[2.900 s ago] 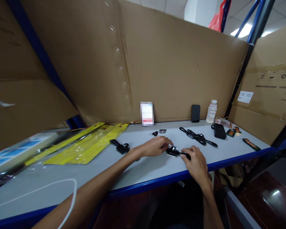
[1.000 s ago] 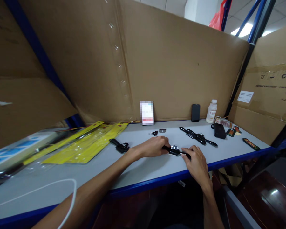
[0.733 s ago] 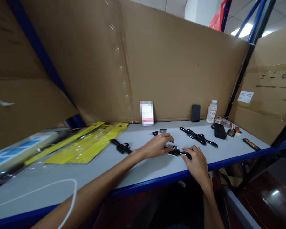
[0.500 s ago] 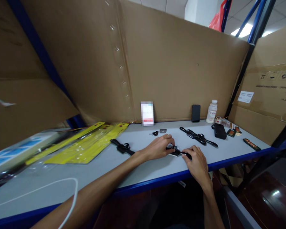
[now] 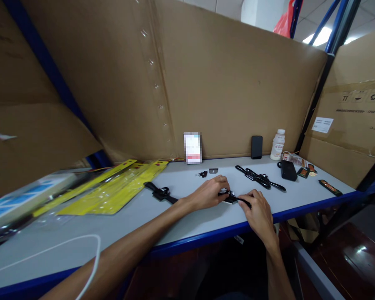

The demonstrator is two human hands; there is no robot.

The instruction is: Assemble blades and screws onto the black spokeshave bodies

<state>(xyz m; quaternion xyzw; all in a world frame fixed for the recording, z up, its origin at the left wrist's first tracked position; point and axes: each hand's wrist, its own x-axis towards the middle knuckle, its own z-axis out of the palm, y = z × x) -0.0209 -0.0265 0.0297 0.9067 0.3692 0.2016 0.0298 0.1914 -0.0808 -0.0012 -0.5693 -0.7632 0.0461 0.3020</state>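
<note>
A black spokeshave (image 5: 231, 197) lies low over the table near its front edge, held between both hands. My left hand (image 5: 211, 192) is closed at its middle and left side, fingers bent down over the metal body. Around the right handle, the fingers of my right hand (image 5: 256, 208) are pinched. Just beyond my left hand lie a loose flat metal blade (image 5: 213, 171) and a small dark part (image 5: 203, 174) with tiny pieces beside it. Another black spokeshave (image 5: 161, 193) rests left of my left forearm. More black spokeshaves (image 5: 260, 179) lie together to the right, beyond my right hand.
Yellow-backed plastic packages (image 5: 121, 191) cover the table's left side, and a white cable (image 5: 65, 241) crosses near my left arm. Against the cardboard wall (image 5: 237, 91) stand a lit phone (image 5: 193, 148), a dark device (image 5: 256, 147) and a bottle (image 5: 278, 145). A black case (image 5: 288, 170) lies right.
The view has shifted very slightly. Both hands keep their hold on the spokeshave in nearly the same place; the other things on the table lie as before.
</note>
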